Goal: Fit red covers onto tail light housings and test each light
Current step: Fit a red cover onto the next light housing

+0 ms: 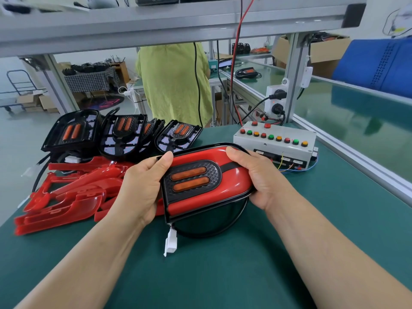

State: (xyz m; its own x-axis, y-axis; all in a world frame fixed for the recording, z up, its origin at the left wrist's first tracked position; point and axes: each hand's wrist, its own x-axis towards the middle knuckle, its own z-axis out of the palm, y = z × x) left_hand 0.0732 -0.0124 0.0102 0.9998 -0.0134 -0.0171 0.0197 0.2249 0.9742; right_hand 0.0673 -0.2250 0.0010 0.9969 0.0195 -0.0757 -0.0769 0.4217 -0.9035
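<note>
White plug point(170, 241) dangles loose nearest me — untested, I'd judge. My left hand point(142, 186) and right hand point(252, 175) each curl round an end of the tail light point(200, 181) over the surface point(223, 275), likely squeezing its red cover point(235, 178) home. Beyond — spare covers point(66, 197), bare housings point(71, 132), test box point(274, 143).

L hand point(142, 188), R hand point(254, 175), both curled, gripping

Glossy red plastic cover point(231, 177); matt green bench mat point(223, 275).

Bare green desk point(223, 275) lies near; loose red plastic covers point(66, 197) crowd left, grey button-studded test box point(274, 141) blocks far right.
</note>
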